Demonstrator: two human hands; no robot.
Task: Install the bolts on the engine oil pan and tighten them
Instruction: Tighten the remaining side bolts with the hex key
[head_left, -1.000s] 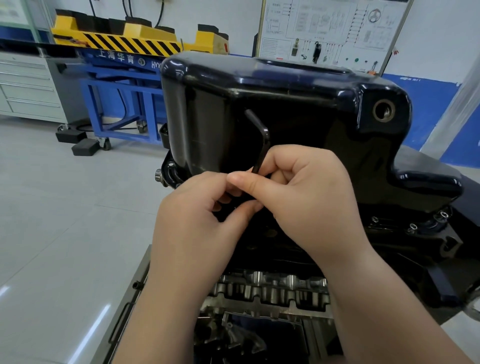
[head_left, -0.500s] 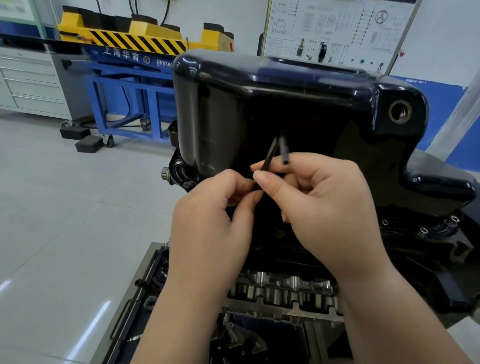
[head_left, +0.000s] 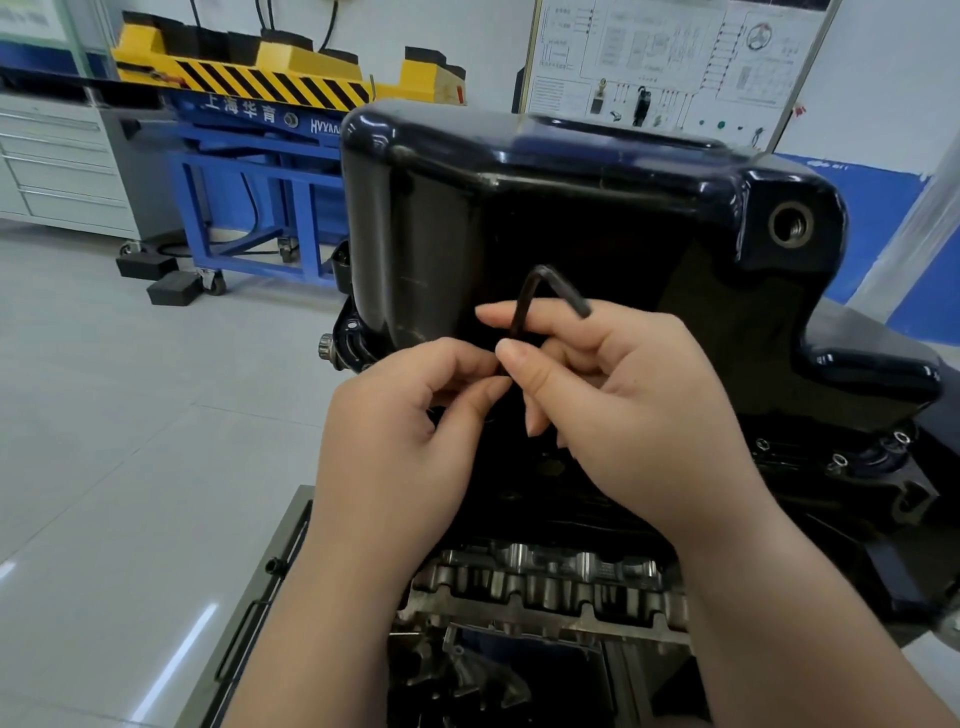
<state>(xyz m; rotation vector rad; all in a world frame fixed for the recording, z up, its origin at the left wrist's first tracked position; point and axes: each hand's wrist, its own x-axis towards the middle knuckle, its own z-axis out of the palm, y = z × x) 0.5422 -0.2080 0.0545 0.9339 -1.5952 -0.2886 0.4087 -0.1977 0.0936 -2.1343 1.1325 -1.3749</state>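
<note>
Black hex key (head_left: 524, 306) pinched in right hand (head_left: 623, 395), left hand (head_left: 415, 415) apparently gripping its lower end, against oil pan (head_left: 597, 208).

Blue stand (head_left: 249, 156) beam, white "上海华育", perhaps "HVXM"

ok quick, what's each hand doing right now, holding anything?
Left hand: fingers pinched shut at the lower shaft of the hex key; what they grip is hidden.
Right hand: closed on the hex key, in front of the oil pan.
</note>
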